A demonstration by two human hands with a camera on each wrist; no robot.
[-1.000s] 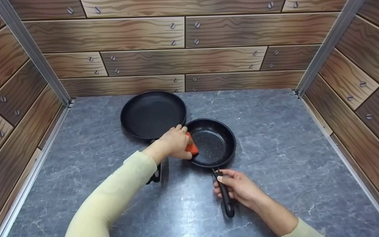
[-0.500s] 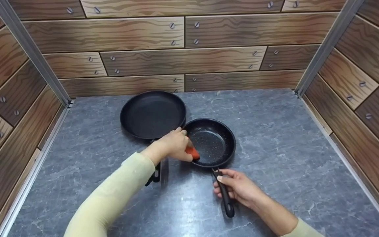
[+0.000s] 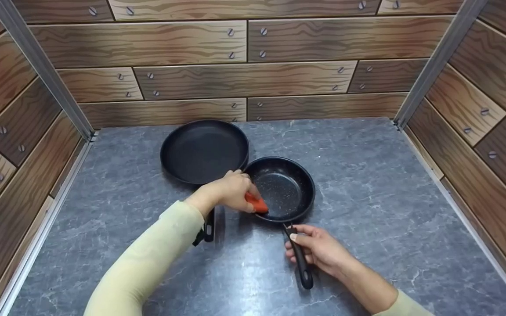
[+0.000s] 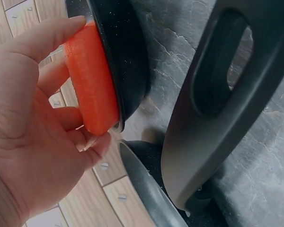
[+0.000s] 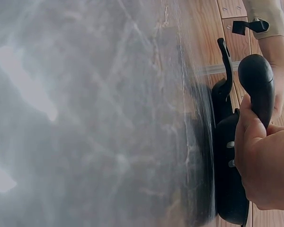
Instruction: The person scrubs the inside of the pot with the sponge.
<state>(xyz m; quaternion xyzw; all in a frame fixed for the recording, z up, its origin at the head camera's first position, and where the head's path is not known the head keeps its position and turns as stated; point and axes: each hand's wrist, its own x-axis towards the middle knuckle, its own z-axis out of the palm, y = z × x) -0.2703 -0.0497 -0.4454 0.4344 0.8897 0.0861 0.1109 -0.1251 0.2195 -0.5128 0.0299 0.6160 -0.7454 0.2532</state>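
Note:
My left hand (image 3: 234, 189) grips an orange-red sponge (image 3: 258, 204) at the left side of a small black speckled frying pan (image 3: 284, 191). The left wrist view shows thumb and fingertips around the sponge (image 4: 92, 80), its face against the pan's rim. My right hand (image 3: 323, 251) holds the small pan's black handle (image 3: 303, 267) near the pan end, thumb on top. Its fingers are partly hidden under the handle. In the right wrist view, the right hand (image 5: 267, 163) is seen from behind, around that handle.
A larger black frying pan (image 3: 204, 151) lies at the back left, right beside the small one. My left forearm crosses over its handle (image 3: 209, 227). Grey marbled tabletop (image 3: 376, 184) surrounds both pans, and wood-patterned walls (image 3: 244, 79) close off the back and sides.
My left hand and the sponge have slid a little nearer to me along the small pan's left rim. The right hand and both pans stay in place.

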